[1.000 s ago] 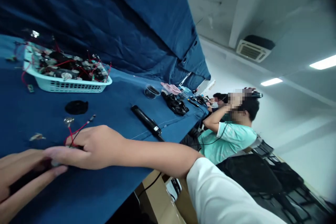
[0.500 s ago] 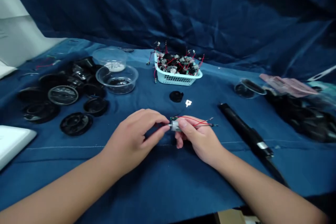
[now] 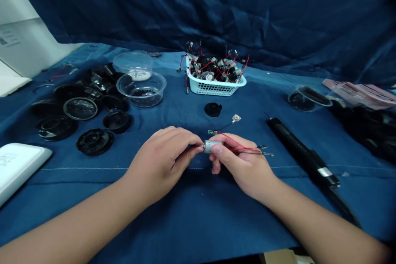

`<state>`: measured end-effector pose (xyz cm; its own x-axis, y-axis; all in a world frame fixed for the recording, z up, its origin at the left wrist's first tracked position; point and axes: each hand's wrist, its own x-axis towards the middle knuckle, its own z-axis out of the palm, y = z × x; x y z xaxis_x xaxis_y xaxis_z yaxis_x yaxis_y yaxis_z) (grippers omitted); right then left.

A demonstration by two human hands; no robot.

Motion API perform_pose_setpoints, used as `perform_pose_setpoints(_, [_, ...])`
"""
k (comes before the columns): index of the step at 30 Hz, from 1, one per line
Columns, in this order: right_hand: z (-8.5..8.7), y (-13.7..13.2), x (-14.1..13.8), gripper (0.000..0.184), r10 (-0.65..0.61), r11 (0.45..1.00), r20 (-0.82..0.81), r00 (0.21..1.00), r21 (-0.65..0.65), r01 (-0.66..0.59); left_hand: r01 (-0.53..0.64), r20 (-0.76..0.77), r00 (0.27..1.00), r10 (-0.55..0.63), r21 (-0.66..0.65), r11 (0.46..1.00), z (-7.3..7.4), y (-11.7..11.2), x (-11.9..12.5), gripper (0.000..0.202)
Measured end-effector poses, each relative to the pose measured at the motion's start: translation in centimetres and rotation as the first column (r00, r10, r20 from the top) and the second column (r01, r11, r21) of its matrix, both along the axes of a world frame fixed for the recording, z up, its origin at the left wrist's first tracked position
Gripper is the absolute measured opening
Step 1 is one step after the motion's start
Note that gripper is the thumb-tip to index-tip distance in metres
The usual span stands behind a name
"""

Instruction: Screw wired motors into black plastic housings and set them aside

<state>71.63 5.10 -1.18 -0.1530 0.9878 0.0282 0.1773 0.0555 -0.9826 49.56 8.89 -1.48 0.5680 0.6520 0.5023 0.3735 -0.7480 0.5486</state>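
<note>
A small silver DC motor [image 3: 212,146] sits between my hands on the blue cloth. My left hand [image 3: 161,161] pinches its left end with the fingertips. My right hand [image 3: 241,166] grips it from below, with the thumb on top. Red and black wires run from the motor across my right hand to bare tips at the right. A tiny green circuit board [image 3: 212,132] sits just above it, and a thin black wire leads to a small metal tab [image 3: 236,118] lying on the cloth. Part of the motor body is hidden by my fingers.
Ahead stands a white plastic basket [image 3: 215,87] heaped with wired parts. A black disc [image 3: 213,109] lies before it. Clear bowls [image 3: 141,89] and black round plastic parts [image 3: 94,141] are on the left. A black corded tool [image 3: 305,152] lies on the right.
The view has swung from the side, where a co-worker showed, to straight ahead. My hands have spread slightly, and the motor now turns its wires out to the right.
</note>
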Motion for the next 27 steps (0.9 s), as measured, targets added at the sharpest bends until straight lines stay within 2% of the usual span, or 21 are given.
perform_pose_setpoints(4, [-0.2, 0.4, -0.1, 0.026, 0.025, 0.997, -0.087, 0.996, -0.076, -0.031, 0.017, -0.003, 1.000, -0.018, -0.074, 0.997, -0.4, 0.3, -0.2, 0.014])
perform_pose_setpoints(8, [-0.7, 0.7, -0.2, 0.038, -0.004, 0.985, -0.251, 0.968, -0.167, -0.039, -0.051, 0.047, 0.997, 0.063, -0.229, 0.972, -0.7, 0.4, -0.1, 0.016])
perform_pose_setpoints(12, [-1.1, 0.7, -0.5, 0.038, -0.010, 0.984, -0.274, 0.962, -0.171, -0.039, -0.048, 0.073, 0.994, 0.086, -0.412, 0.910, -1.1, 0.4, 0.1, 0.032])
perform_pose_setpoints(16, [-1.4, 0.6, -0.7, 0.033, -0.002, 0.985, -0.330, 0.944, -0.164, -0.055, -0.029, 0.114, 0.988, 0.102, -0.515, 0.857, -1.1, 0.5, 0.2, 0.028])
perform_pose_setpoints(21, [-0.9, 0.6, -0.4, 0.030, -0.053, 0.966, -0.537, 0.842, -0.241, -0.093, 0.039, 0.293, 0.935, 0.198, -0.641, 0.767, -0.3, 1.1, -0.2, 0.032])
perform_pose_setpoints(23, [-0.8, 0.7, -0.2, 0.025, -0.053, 0.963, -0.567, 0.822, -0.247, -0.108, 0.053, 0.335, 0.911, 0.238, -0.671, 0.739, -0.1, 1.6, -0.5, 0.034])
perform_pose_setpoints(25, [-0.9, 0.9, 0.1, 0.022, -0.064, 0.962, -0.547, 0.835, -0.257, -0.094, 0.068, 0.383, 0.880, 0.282, -0.687, 0.723, -0.1, 2.0, -0.9, 0.035])
perform_pose_setpoints(27, [-1.1, 1.2, 0.3, 0.023, -0.087, 0.973, -0.461, 0.883, -0.231, -0.025, 0.106, 0.436, 0.842, 0.317, -0.711, 0.695, 0.0, 2.4, -1.1, 0.037])
